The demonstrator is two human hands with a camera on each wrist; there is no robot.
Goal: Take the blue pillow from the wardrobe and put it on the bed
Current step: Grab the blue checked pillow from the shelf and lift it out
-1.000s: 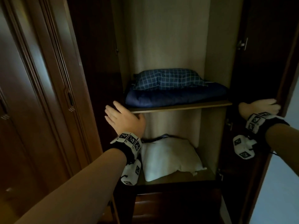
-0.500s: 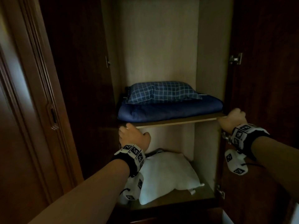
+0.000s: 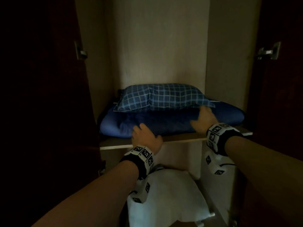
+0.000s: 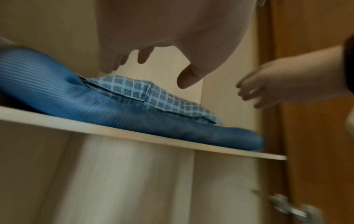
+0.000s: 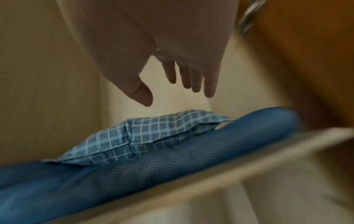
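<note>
Wardrobe point(image 3: 160, 46) open, both doors swung wide. Blue checked pillow point(image 3: 162, 97) on top of folded dark blue quilt point(image 3: 172, 123), both on upper shelf point(image 3: 180, 138). Left hand point(image 3: 146, 136) at shelf front edge, fingers loosely spread, thumb apart, holding nothing; touching quilt or just short of it, cannot tell. Right hand point(image 3: 205, 118) over quilt's right part, just below pillow's right corner; fingers straight and spread, nothing gripped. White pillow point(image 3: 165, 199) on lower shelf.
</note>
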